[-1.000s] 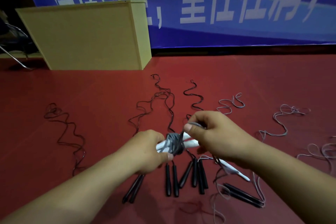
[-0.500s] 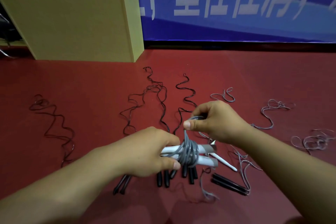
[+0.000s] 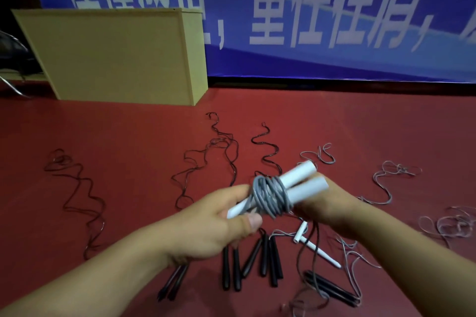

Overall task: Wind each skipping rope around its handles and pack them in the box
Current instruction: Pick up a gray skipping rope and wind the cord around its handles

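The wound skipping rope (image 3: 273, 194), grey cord coiled round its paired white handles, is held above the red floor (image 3: 128, 136), its long axis slanting up and rightward. The left hand (image 3: 219, 224) pinches the tapered lower end; the right hand (image 3: 324, 203) grips beneath the coil. The yellow box (image 3: 116, 56) stands well beyond.

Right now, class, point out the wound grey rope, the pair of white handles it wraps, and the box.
wound grey rope (image 3: 270, 194), head view, middle of the coil.
white handles (image 3: 305, 186), head view, lower handle's barrel.
box (image 3: 113, 56), head view, front wall.

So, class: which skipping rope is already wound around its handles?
The white-handled rope held in both hands: its grey cord is coiled tight, while the others trail loose across the floor.
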Demonstrator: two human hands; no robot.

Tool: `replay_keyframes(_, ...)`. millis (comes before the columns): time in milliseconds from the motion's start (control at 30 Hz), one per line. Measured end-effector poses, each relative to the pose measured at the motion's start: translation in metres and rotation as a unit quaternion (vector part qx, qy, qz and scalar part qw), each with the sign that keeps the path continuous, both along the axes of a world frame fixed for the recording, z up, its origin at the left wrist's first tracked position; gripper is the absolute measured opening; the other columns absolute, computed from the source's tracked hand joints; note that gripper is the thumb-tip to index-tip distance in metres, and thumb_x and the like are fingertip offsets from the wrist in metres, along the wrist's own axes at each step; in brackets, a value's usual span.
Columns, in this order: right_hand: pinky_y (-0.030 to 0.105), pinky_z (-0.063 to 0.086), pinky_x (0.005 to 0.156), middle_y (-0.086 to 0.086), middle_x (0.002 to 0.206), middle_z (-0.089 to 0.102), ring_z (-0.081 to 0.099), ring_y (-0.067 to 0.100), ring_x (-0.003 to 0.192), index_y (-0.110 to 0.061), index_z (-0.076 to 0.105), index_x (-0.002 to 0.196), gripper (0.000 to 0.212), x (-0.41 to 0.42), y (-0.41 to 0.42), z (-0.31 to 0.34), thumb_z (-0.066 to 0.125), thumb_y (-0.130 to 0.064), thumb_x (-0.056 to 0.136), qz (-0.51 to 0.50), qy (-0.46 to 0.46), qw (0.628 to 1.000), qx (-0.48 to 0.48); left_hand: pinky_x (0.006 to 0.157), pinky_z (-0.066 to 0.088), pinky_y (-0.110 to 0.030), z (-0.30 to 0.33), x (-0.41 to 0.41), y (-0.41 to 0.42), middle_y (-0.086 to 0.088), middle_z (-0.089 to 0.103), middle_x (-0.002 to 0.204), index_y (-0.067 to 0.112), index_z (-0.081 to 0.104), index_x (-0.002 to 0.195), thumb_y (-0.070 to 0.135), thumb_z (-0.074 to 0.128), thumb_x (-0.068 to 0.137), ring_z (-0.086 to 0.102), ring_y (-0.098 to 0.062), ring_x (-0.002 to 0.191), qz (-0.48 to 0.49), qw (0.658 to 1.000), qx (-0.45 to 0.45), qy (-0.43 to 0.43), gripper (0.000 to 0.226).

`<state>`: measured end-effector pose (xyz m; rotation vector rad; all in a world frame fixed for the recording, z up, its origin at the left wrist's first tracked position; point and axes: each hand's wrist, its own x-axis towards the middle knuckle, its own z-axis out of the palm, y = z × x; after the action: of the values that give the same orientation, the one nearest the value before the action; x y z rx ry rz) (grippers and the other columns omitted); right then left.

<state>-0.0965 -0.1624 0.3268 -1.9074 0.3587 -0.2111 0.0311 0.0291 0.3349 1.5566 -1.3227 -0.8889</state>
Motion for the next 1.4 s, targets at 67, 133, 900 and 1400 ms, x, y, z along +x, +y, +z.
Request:
replay_keyframes(67,0.028,0.033,0.05,0.004,0.064,0.057,0.044,0.017,0.055,-0.013,0.061,0.073,0.018,0.006,0.008,-0.002,0.064,-0.017,0.09,-0.049,0.038,0.998,-0.011,0.061,0.043,-0.027,-0.001,0.001,-0.002,0.003,0.052,0.073,0.013,0.06,0.099,0.023,0.056,0.09,0.045,-0.011,0.06,0.038,0.999,-0.025,0.022,0.014)
replay_keyframes(133,0.022,0.035,0.044,0.008,0.067,0.059,0.048,0.016,0.051,-0.008,0.06,0.081,0.025,0.012,0.018,-0.001,0.06,-0.029,0.094,-0.06,0.068,0.995,-0.028,0.058,0.043,-0.028,-0.004,0.002,-0.004,0.001,0.053,0.071,0.019,0.057,0.086,0.023,0.056,0.089,0.044,-0.012,0.056,0.088,0.995,-0.048,0.028,0.005)
replay_keyframes(900,0.022,0.037,0.051,-0.008,0.055,0.048,0.042,0.008,0.049,-0.018,0.061,0.07,0.03,0.01,0.048,0.018,0.062,-0.04,0.09,-0.003,0.152,0.973,-0.176,0.051,0.041,-0.029,-0.035,0.043,-0.009,-0.001,0.058,0.067,0.02,0.052,0.085,0.017,0.062,0.094,0.048,-0.014,0.05,0.405,0.913,0.029,-0.025,0.014)
replay_keyframes(1400,0.013,0.034,0.043,-0.007,0.053,0.055,0.044,0.002,0.044,-0.021,0.068,0.075,0.021,-0.002,0.04,0.036,0.063,-0.037,0.089,-0.079,0.038,0.967,-0.24,0.061,0.035,-0.031,-0.035,0.048,-0.001,0.0,0.055,0.071,0.01,0.059,0.087,0.029,0.061,0.094,0.047,-0.02,0.064,0.37,0.905,0.132,-0.165,0.021)
